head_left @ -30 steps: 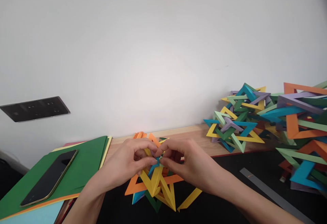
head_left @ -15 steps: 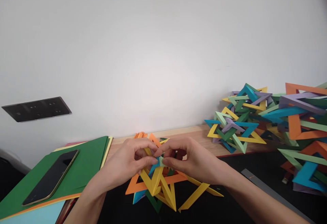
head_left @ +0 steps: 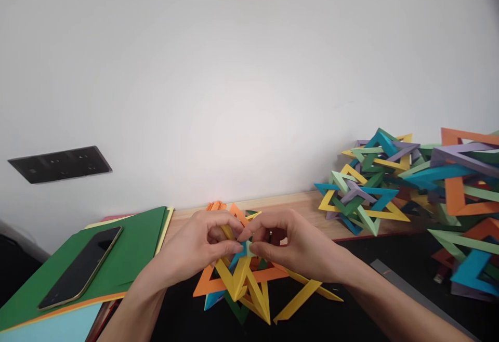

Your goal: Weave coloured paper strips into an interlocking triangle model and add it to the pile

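Observation:
Low in the middle, a folded-paper star model of yellow, orange, blue and green strips rests on the black mat. My left hand pinches a blue paper strip at its top. Fingertips nearly touching the left ones, my right hand pinches a pale green paper strip right against the blue one. The fingers hide most of that join. Loose yellow folded strips lie just right of the model.
Finished paper stars are heaped at the right. A phone lies on green paper sheets at the left. A grey ruler rests on the black mat. Behind stands a white wall with a black socket panel.
The whole view has shifted slightly, so everything sits a little further right. Both hands keep the same pinch at the join.

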Demonstrator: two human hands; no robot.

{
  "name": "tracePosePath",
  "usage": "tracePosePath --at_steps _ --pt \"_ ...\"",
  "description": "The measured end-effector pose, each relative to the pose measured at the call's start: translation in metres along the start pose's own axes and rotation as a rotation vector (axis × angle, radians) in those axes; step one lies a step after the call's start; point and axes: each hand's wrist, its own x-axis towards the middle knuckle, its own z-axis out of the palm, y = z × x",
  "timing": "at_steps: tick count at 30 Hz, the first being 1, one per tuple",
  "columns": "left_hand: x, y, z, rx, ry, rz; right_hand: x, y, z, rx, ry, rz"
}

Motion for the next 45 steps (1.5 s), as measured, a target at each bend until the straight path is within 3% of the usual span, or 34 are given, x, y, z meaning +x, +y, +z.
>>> tracePosePath --at_steps 16,21,26,29,36,45 --pt "-0.002 0.004 0.008 -0.084 0.052 0.032 0.002 0.004 0.008 0.035 0.082 -0.004" --pt "0.0 0.002 0.011 -0.053 0.135 0.071 0.005 0.004 0.014 0.024 0.169 -0.002" --pt "-0.001 0.001 0.019 0.033 0.342 0.102 0.005 0.004 0.013 0.032 0.227 0.073" --pt "-0.003 0.002 0.024 0.105 0.392 0.094 0.004 0.002 0.014 0.038 0.251 0.1" --pt "-0.002 0.005 0.028 0.187 0.477 0.11 0.001 -0.001 0.015 0.022 0.231 0.123" --pt "0.005 0.005 0.024 0.046 0.432 0.166 -0.003 -0.002 -0.002 0.037 0.081 0.09"
